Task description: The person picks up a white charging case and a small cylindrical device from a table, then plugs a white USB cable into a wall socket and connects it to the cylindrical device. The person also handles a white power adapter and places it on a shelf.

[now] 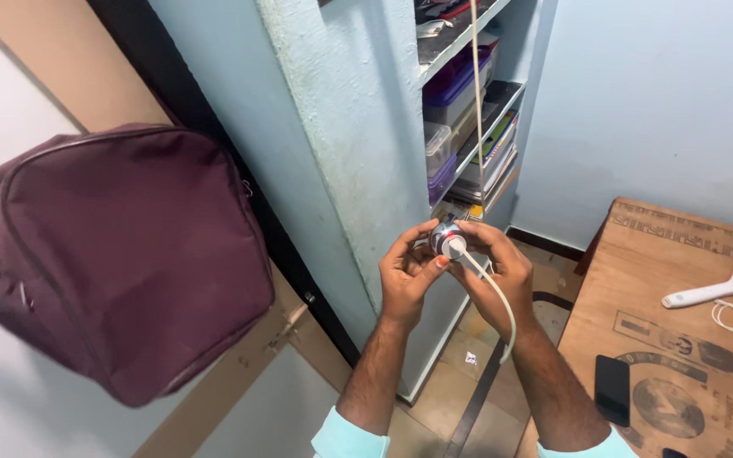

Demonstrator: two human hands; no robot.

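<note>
The fingertips of both hands meet around a small round silver fitting [445, 241] with a white centre, held up in front of the pale blue wall pillar [349, 127]. The left hand [409, 276] curls its thumb and forefinger closed on the fitting's left side, and the right hand [498, 271] wraps its fingers closed over the top and right side, so the piece is gripped between them. A white cord [494, 297] leaves the fitting's white centre and runs down across the right palm toward the wrist; a thin pale line [475, 93] rises straight up from the hands to the top of the view. Both forearms show light turquoise cuffs at the bottom edge. Just behind the hands, recessed shelves [468, 127] hold stacked goods: a clear rectangular tub with a purple lid on the upper shelf, smaller clear lidded tubs below it, and flat piles of books or papers with coloured edges lower down; their labels are too small to tell. To the left, well apart from the hands, a large maroon zipped bag [120, 254] hangs against a door. To the right lies a flattened brown cardboard sheet [672, 339] printed with dark round and rectangular marks. On it rest a black phone [612, 388], a racket-shaped swatter [731, 287] with a white handle and blue frame, and a small coiled white cable [730, 315].
</note>
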